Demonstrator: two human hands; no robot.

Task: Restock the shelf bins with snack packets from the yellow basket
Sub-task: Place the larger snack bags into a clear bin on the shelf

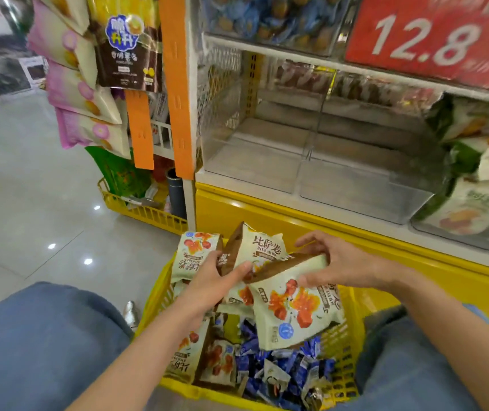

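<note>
**Two handfuls of packets over the basket, bins waiting above**

The left hand (219, 274) curls round a small cluster of cream-and-brown packets (255, 247), gripping them by their brown sides. The right hand (335, 262) pinches the brown top edge of a further packet (293, 310), thumb under and fingers over, so it hangs face-out. Both loads are just above the yellow basket (155, 295). The basket sits between the person's knees and holds more of the same, plus a heap of small blue packets (281, 369).

The likeliest slip is on the left. One hand spans several slick packets, and the outermost could slide free on the lift and drop back or onto the floor. On the right, a packet held only by its edge will swing, and it may catch the front wall of a bin, which is clear and hard to see.

The two clear bins (355, 191) stand above and beyond the basket, with bare floors and a thin divider between them. A yellow ledge (267, 215) runs below the bins and must be cleared on the way up.

At far left, bags (80, 93) hang on orange strips (175, 84) over a second basket (145, 215), well clear of the reach. At far right, green-and-white bags (474, 200) bulge from the next bin toward the bare one and may crowd that side. A red price sign (432, 40) hangs above.
</note>
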